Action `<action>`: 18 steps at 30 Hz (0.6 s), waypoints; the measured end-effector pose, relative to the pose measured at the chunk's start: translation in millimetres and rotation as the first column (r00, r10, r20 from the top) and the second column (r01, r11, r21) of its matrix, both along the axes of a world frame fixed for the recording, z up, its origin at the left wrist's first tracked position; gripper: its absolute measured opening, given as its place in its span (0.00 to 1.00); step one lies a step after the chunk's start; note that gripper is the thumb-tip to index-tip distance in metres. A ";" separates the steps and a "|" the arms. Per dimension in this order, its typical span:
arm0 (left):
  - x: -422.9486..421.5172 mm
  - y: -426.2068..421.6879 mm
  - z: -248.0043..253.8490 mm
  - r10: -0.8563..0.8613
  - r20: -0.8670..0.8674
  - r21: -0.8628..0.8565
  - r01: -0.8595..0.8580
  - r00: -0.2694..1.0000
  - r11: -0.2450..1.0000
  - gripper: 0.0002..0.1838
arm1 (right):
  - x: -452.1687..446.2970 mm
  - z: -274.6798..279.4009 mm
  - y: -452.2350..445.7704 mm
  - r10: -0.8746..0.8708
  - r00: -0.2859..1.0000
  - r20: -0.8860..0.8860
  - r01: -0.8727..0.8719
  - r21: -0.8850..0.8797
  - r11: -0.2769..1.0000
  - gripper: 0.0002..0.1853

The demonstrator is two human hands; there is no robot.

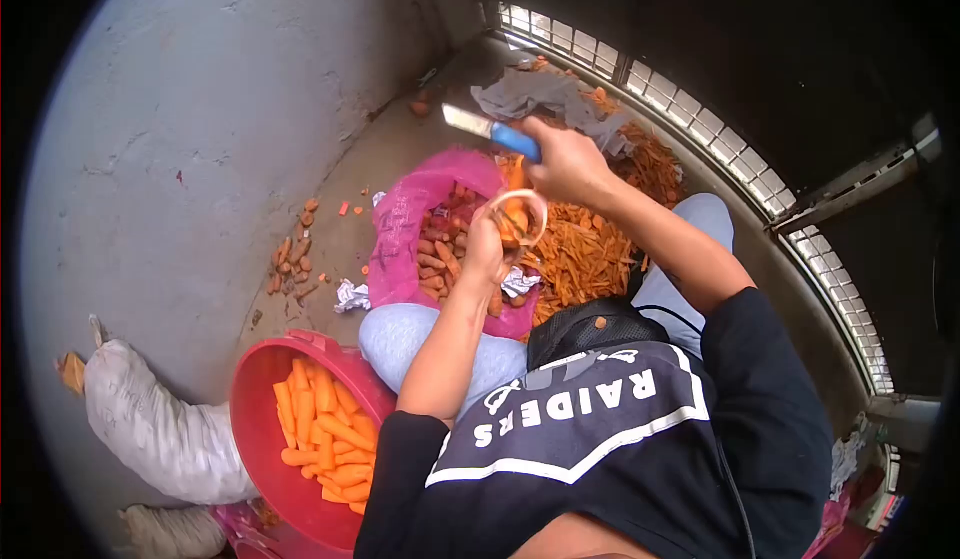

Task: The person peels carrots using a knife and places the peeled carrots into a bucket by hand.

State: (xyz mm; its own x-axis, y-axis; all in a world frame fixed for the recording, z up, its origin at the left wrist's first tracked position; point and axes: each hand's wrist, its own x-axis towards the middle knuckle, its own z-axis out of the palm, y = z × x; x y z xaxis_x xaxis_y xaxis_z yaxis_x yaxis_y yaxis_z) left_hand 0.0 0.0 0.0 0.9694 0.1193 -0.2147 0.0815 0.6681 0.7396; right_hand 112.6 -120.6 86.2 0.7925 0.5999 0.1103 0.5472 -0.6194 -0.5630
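Knife (492,131) held by right hand (568,164) near pink bag (400,224) could slip and cut left hand (484,249), which holds 1 carrot (515,217).

The black shirt (640,459) reads "RAIDERS" in white letters, appearing upside down.

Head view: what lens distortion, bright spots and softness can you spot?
In the head view, the corners fall to black; the white grid-patterned grille bows and glares; the pale grey wall looks softly lit; the blue-handled metal blade seems slightly soft.
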 end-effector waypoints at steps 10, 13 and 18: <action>-9.0 0.1 25.7 -0.129 -0.016 0.050 0.129 0.992 0.990 0.19 | 45.8 5.2 -4.7 -0.086 0.995 -0.048 0.086 -0.007 0.996 0.21; -8.9 1.6 22.3 -0.196 0.057 0.015 0.196 0.979 0.981 0.19 | 71.6 1.3 -9.3 -0.106 0.994 0.004 0.107 -0.066 0.992 0.22; -13.4 -1.7 38.0 -0.297 0.120 -0.032 0.302 0.947 0.953 0.20 | 120.0 -6.5 -36.1 -0.304 0.949 0.080 0.313 -0.156 0.937 0.23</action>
State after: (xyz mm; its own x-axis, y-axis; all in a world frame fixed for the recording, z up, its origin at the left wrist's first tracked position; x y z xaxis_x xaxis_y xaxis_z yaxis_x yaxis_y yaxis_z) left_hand -13.4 -1.7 38.0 0.9770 -0.1882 -0.1002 0.2015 0.6613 0.7226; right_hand 232.7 -156.6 79.8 0.9372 0.3400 0.0785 0.3409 -0.8440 -0.4140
